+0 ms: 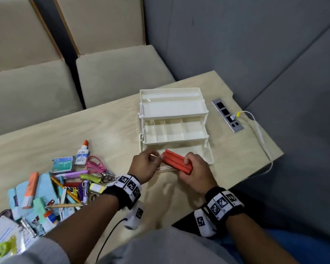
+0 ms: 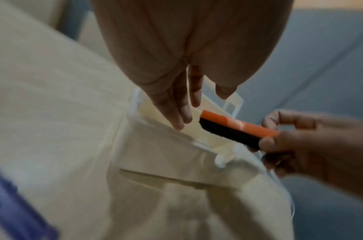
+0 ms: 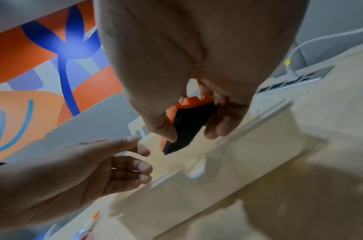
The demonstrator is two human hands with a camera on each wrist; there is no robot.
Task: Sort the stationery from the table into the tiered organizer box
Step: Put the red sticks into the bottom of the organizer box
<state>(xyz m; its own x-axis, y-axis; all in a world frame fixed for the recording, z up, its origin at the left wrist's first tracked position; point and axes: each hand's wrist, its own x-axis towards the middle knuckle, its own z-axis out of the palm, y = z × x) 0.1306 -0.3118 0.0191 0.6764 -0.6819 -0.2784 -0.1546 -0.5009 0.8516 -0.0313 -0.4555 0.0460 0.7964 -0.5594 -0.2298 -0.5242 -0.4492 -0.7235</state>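
My right hand (image 1: 193,165) grips an orange ribbed board eraser (image 1: 176,161) with a black felt underside (image 3: 188,125), thumb on one side and fingers on the other. It hovers over the near edge of the bottom tier of the cream tiered organizer box (image 1: 179,142), whose three tiers stand stepped open. My left hand (image 1: 150,161) is just off the eraser's left end with relaxed fingers (image 2: 182,113) and holds nothing. The rest of the stationery pile (image 1: 65,187) lies on the table at the left.
A glue bottle (image 1: 83,152), pink scissors (image 1: 95,163) and a notebook (image 1: 2,237) are in or near the pile. A socket strip (image 1: 227,115) with a white cable (image 1: 263,141) sits right of the box. Beige seat cushions (image 1: 36,88) lie beyond the table's far edge.
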